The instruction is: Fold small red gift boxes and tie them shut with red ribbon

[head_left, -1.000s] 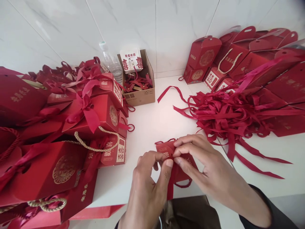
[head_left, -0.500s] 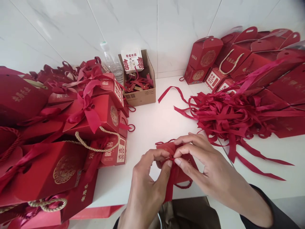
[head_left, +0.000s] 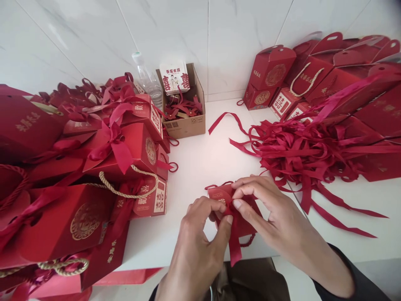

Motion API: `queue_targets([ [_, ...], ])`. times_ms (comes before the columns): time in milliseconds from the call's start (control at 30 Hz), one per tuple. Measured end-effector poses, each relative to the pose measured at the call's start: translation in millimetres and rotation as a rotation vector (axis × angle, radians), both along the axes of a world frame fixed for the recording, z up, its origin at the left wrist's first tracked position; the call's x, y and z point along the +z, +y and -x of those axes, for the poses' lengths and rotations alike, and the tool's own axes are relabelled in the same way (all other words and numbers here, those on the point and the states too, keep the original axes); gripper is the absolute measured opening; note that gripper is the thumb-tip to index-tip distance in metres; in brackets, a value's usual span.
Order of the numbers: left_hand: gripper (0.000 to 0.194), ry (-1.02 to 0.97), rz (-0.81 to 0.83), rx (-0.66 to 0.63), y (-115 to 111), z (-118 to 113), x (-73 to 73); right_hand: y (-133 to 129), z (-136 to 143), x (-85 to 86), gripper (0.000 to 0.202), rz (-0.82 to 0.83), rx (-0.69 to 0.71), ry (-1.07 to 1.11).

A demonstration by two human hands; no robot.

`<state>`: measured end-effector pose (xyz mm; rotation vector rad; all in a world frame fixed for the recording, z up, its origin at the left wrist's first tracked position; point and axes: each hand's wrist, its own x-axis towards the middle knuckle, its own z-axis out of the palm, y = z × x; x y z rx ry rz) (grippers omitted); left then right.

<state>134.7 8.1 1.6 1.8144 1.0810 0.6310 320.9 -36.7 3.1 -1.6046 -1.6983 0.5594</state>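
Observation:
A small red gift box (head_left: 246,219) with a thin red cord handle sits at the table's near edge, in front of me. Across its top runs a red ribbon (head_left: 234,246), one tail hanging down toward my lap. My left hand (head_left: 203,234) pinches the ribbon between thumb and forefinger on the left side of the knot. On the other side, my right hand (head_left: 263,205) also pinches the ribbon, thumb and forefinger close to the left fingertips. The fingers partly hide the knot and the box top.
Finished-looking red boxes with bows (head_left: 122,142) crowd the left. A cardboard box (head_left: 188,127) and a clear plastic bottle (head_left: 147,79) stand by the tiled wall. To the right lies a heap of loose red ribbons (head_left: 300,150), with more red boxes (head_left: 272,75) behind.
Both hands still pinch the ribbon. The left hand has shifted slightly right, and the hanging ribbon tail has swung a little to the right. The view has moved slightly.

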Motion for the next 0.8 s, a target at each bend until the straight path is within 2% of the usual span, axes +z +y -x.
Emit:
queue_targets([
  [200,0.007,-0.069,0.002,0.277,-2.9,-14.7,-14.4,-2.6,-0.1,-6.4,0.007,-0.114,0.037,-0.110],
  [300,0.007,-0.047,-0.004,0.357,-5.1,-22.3,-19.9,-4.2,0.5,-9.1,0.009,-0.154,0.057,-0.165],
  [433,0.004,0.050,-0.155,0.361,-7.9,-25.6,-22.3,-4.5,2.0,-10.1,0.015,-0.180,0.061,-0.203],
  [667,0.027,0.257,-0.425,0.363,-12.9,-18.8,-24.2,-4.9,3.3,-12.4,0.020,-0.185,0.013,-0.226],
  [733,0.028,0.250,-0.449,0.368,-16.8,-17.1,-24.7,-7.0,3.3,-12.3,0.018,-0.166,0.000,-0.211],
  [800,0.019,0.189,-0.393,0.371,-22.4,-16.3,-24.6,-8.8,2.6,-11.5,0.015,-0.134,-0.029,-0.181],
])
